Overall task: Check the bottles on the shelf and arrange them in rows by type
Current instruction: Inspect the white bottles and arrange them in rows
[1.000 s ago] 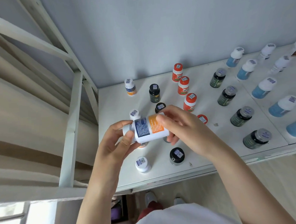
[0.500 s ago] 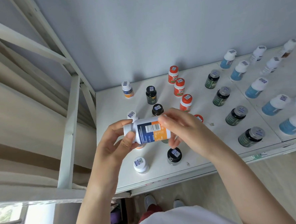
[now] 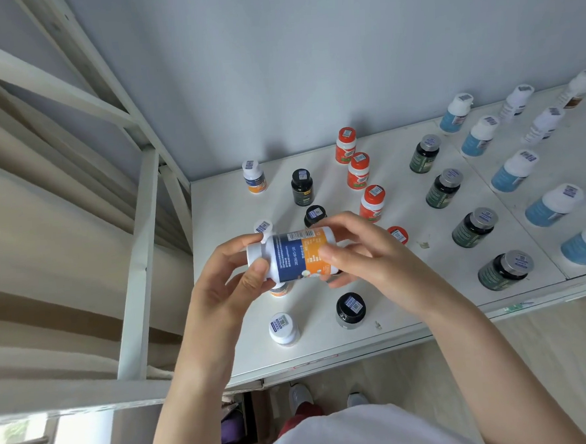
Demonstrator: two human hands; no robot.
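Sideways, one white bottle in left hand, right hand grip; four red bottles.

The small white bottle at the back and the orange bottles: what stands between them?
A black round bottle with a black cap stands between the white blue-and-orange-labelled bottle and the orange plastic bottles, in the head view.
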